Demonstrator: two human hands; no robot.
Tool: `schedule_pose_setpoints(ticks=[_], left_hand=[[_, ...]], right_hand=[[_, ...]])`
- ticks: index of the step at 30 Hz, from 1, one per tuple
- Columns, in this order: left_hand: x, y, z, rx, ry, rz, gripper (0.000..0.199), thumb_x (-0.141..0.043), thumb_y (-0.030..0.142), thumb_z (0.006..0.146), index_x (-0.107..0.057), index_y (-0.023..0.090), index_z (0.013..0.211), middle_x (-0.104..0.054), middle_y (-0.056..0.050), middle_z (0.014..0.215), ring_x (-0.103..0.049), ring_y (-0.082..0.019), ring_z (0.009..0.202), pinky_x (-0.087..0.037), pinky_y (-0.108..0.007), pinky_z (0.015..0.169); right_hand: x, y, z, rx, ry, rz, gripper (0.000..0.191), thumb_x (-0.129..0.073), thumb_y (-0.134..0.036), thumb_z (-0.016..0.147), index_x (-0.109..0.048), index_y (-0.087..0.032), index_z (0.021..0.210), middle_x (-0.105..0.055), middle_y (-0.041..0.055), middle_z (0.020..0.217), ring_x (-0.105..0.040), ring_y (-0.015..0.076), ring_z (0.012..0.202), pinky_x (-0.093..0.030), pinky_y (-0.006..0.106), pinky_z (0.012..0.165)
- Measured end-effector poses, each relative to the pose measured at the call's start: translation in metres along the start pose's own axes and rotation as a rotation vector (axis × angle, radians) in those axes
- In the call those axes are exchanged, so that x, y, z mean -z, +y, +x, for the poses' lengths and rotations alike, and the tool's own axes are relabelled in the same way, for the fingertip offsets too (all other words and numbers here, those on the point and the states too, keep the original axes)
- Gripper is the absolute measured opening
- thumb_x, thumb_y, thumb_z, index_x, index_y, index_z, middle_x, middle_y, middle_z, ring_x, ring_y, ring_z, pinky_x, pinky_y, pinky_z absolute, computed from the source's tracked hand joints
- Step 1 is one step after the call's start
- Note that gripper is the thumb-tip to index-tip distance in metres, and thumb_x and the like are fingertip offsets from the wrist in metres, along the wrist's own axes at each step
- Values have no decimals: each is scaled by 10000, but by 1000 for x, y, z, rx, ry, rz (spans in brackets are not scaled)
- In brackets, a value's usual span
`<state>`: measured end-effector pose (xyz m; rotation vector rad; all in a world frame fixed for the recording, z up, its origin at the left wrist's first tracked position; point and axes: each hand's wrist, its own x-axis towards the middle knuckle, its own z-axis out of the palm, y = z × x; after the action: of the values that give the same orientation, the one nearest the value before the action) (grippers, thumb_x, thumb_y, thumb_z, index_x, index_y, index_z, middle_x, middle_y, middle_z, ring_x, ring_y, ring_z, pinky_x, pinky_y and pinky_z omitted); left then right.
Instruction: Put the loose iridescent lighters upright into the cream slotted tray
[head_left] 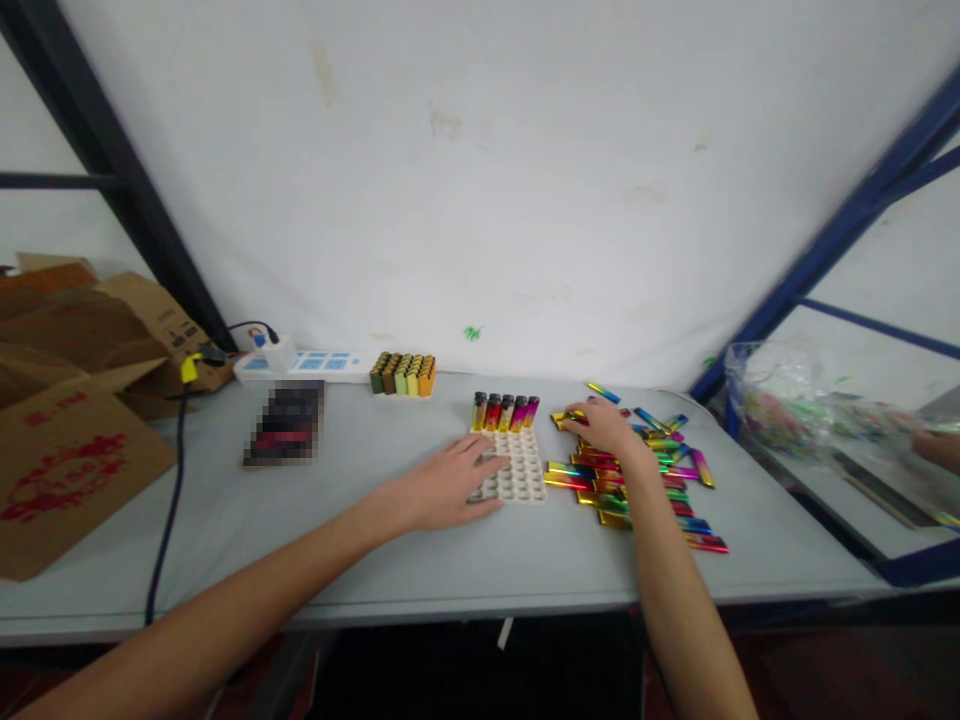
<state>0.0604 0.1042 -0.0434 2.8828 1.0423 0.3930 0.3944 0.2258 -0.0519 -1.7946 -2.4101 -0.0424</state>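
Note:
My left hand (pixel 450 485) lies with fingers spread on the left side of a white tray (pixel 534 485) with rows of round holes. A row of upright lighters (pixel 507 412) in shiny yellow, red and purple fills the tray's far end. At the tray's right lies a loose heap of metallic, many-coloured lighters (pixel 600 478). Over the heap's far left part is my right hand (pixel 606 428), thumb and fingers closed around a gold lighter (pixel 573 416), which they partly cover.
A block of upright lighters (pixel 403 375) stands near the wall beside a white power strip (pixel 330 366). A blurred dark item (pixel 286 425) and cardboard boxes (pixel 82 450) are at left, with a black cable (pixel 174 500). Beyond the blue frame are a plastic bag (pixel 780 405) and another person's hand (pixel 937 447).

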Motion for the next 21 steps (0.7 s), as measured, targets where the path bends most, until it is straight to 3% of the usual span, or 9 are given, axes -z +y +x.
schedule_pose_setpoints(ticks=[6,10,15,21], left_hand=[[0,0,0,-4,0,18,544,-625,459,1042,-559,173,1501,-564,-198,1458,-513,-355,1409,-427,-507,1204],[0,1,0,0,7,16,543,-638,453,1036,-567,175,1497,-571,-197,1456,-518,-353,1409,-431,-503,1203],[0,2,-1,1,9,7,543,-651,442,1031,-573,168,1493,-574,-202,1452,-521,-356,1406,-432,-506,1204],[-1,0,-2,-18,24,-6,528,-643,433,1035,-574,165,1484,-575,-205,1454,-520,-354,1408,-426,-507,1210]], right_hand=[[1,-9,-1,-28,-55,-4,458,-660,-489,1005,-700,-237,1386,-703,164,1128,-676,323,1115,-493,415,996],[0,-10,1,4,-9,40,398,-742,-420,952,-734,-179,1268,-672,195,1242,-657,329,1177,-499,421,1010],[5,-14,7,109,15,111,197,-735,-279,948,-773,-170,1108,-769,139,1105,-720,275,1026,-527,359,940],[19,-25,5,159,163,305,229,-706,-366,964,-808,-195,1077,-819,99,1010,-735,247,856,-547,341,818]])
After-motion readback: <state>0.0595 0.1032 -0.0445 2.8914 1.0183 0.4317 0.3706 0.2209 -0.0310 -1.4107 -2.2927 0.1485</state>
